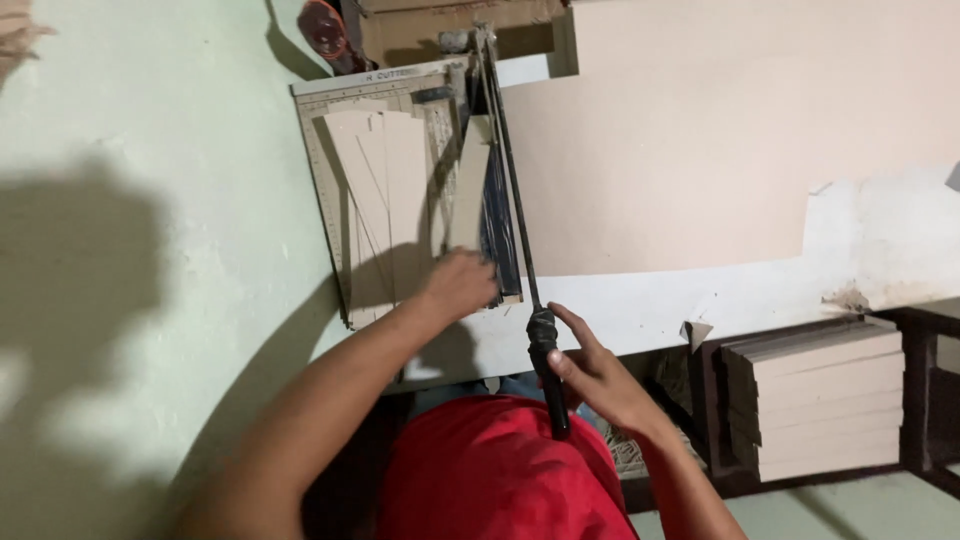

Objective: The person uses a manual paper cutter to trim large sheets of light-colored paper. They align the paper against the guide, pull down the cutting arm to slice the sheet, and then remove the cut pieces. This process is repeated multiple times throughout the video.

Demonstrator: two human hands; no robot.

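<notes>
- Cutter arm (510,190), held at its grip by the right hand (600,380): black, handle black.
- Cutter board (325,180), under the left hand (460,283): pale grey, fine ruled grid markings.
- Card strips (385,200), just beyond the left hand: plain tan.
- Large sheet (700,130), beyond the grip: pinkish beige, unpatterned.
- Table top (870,250): white, chipped brown at one edge.
- Stacked boards (815,400), beside the right wrist: cream.
- Shirt (490,480): plain red.
- Wall (150,200): pale green.

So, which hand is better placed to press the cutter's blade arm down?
The right hand: it grips the black handle of the blade arm. The left hand presses the cardboard strips flat on the cutter board.
</notes>
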